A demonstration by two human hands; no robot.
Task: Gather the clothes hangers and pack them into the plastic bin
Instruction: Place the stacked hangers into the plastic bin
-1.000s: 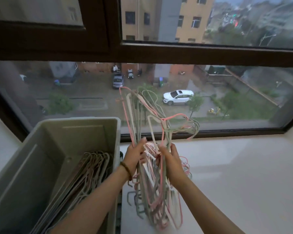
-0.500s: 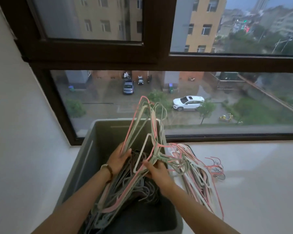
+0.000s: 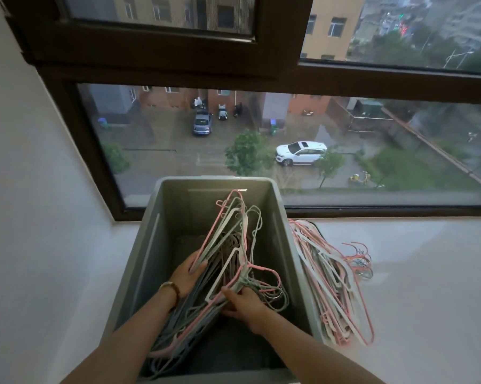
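Pushing hangers (image 3: 228,261) down in bin (image 3: 153,245); left hand (image 3: 188,273), right hand (image 3: 243,303) fingers closed around bunch. Lay flat, hooks together.

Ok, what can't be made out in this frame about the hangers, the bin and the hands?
Head view only:
- Bin floor: hidden under the held hangers and both arms.
- Hanger count: too tangled, in the bin and in the pile on the sill beside it.
- Bin's near wall: cut off by the bottom edge.
- Left hand and right hand fingertips: buried among hangers.
- Pile's underside: hidden by its own top layers.
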